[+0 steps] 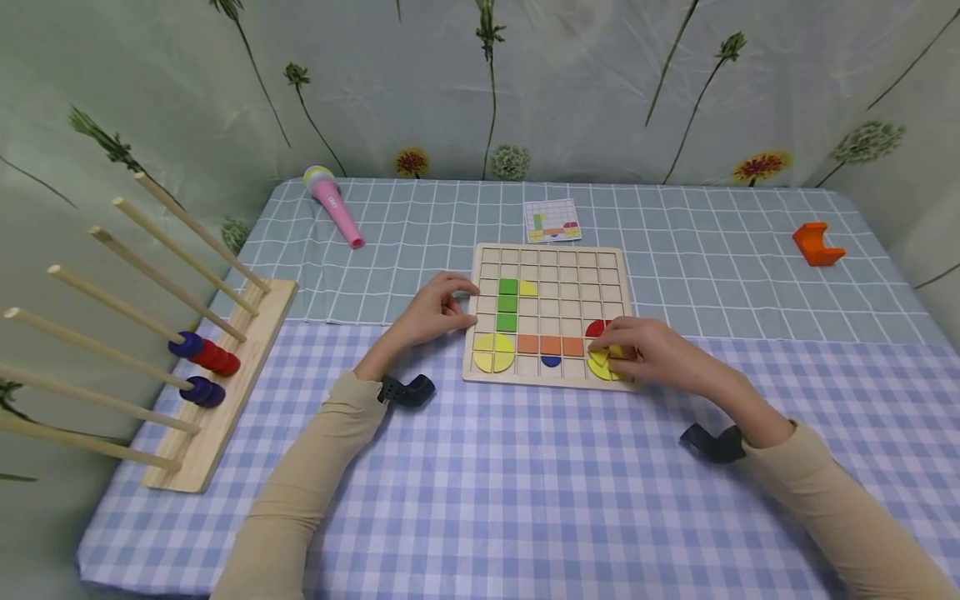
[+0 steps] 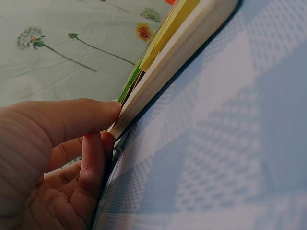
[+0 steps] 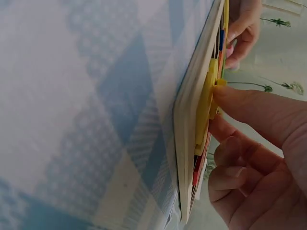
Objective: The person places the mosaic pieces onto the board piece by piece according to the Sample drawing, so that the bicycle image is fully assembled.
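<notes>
A wooden grid board (image 1: pixel 549 265) lies flat on the table, with coloured pieces in its cells. My left hand (image 1: pixel 437 308) holds the board's left edge between thumb and fingers; the left wrist view shows the thumb (image 2: pixel 103 114) at the rim. Over the lower right corner, my right hand (image 1: pixel 648 350) pinches a yellow piece (image 3: pixel 214 108) between thumb and index finger. Beneath it sit other yellow pieces (image 1: pixel 602 367), beside red pieces (image 1: pixel 597 328). A yellow circle of quarter pieces (image 1: pixel 493 352), green squares (image 1: pixel 507 304), orange squares (image 1: pixel 551 345) and a blue half circle (image 1: pixel 551 362) fill other cells.
A small pattern card (image 1: pixel 552 220) lies behind the board. At the left stands a wooden peg rack (image 1: pixel 247 367) with red and blue beads. A pink toy microphone (image 1: pixel 335 207) lies back left, an orange curved block (image 1: pixel 817 244) back right. Checked cloth (image 1: pixel 480 492) covers the table.
</notes>
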